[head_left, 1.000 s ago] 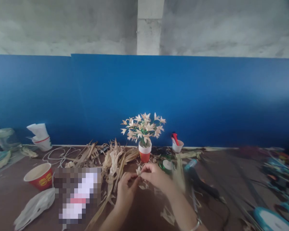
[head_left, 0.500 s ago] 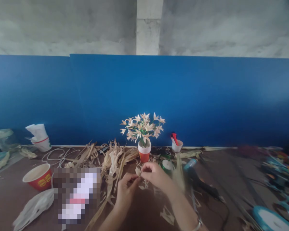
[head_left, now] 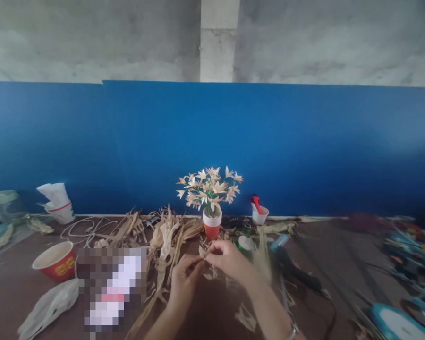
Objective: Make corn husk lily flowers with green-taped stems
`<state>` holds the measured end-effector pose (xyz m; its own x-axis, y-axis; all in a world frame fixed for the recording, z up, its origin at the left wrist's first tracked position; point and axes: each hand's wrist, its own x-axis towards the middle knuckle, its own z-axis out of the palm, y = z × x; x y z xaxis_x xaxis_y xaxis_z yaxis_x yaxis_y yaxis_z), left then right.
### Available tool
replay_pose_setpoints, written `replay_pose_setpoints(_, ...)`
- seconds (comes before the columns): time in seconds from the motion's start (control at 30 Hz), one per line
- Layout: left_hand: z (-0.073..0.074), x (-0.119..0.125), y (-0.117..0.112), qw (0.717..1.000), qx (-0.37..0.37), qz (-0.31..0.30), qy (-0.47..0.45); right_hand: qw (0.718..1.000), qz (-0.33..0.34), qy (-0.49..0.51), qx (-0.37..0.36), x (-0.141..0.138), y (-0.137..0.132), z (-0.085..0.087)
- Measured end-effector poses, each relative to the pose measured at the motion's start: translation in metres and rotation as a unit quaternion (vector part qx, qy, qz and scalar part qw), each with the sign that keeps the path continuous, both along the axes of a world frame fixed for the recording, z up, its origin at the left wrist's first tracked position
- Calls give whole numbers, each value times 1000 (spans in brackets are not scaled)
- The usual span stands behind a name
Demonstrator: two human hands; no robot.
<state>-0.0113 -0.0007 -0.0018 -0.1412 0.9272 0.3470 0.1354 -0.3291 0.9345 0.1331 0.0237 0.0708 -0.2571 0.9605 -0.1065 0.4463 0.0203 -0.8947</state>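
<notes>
Between the fingertips of both hands is a small pale husk flower [head_left: 202, 252], its petals pointing up. My left hand [head_left: 186, 276] pinches it low down from the left side. From the right, my right hand [head_left: 226, 259] has thumb and forefinger closed at the flower's edge; the exact grip is partly hidden by the fingers. Just beyond stands a bouquet of similar pale flowers [head_left: 212, 186] on green stems in a red and white cup [head_left: 211, 222]. Husk scraps [head_left: 246, 317] lie on the brown table below my right forearm.
Dried corn husks [head_left: 166, 236] are heaped left of the cup. A red paper bowl [head_left: 55, 262] and a plastic bag [head_left: 49, 307] lie farther left. At right are a dark glue gun [head_left: 297, 269], a white tub [head_left: 259, 215] and a blue ribbon roll [head_left: 396, 321]. A blue partition [head_left: 212, 127] stands behind.
Both hands stay in nearly the same place, still holding the flower. Only a slight shift of the fingers shows; the things on the table have not moved.
</notes>
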Motion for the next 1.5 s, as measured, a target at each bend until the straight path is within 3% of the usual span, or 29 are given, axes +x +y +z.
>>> replay_pose_setpoints(0.17, 6, 3, -2, 1000, -19, -9, 6, 997, -7, 72, 19, 1, 0, 8)
replay_pose_setpoints(0.37, 7, 4, -4, 999, -14, -22, 37, 997, 8, 72, -9, 2, -1, 12)
replay_pose_setpoints(0.57, 7, 5, -6, 999, -22, -23, 44, 997, -17, 58, -40, 7, -1, 14)
replay_pose_setpoints(0.9, 7, 5, -4, 999, -3, 25, 41, 998, -32, 26, -57, 5, -4, 17)
replay_pose_setpoints(1.27, -1, -5, -5, 965, 97, 118, 211, 996, -47, 31, -74, -7, -2, 10)
replay_pose_setpoints(1.5, 0, -7, -4, 943, 158, 134, 259, 997, -33, 12, -74, -6, -3, 11)
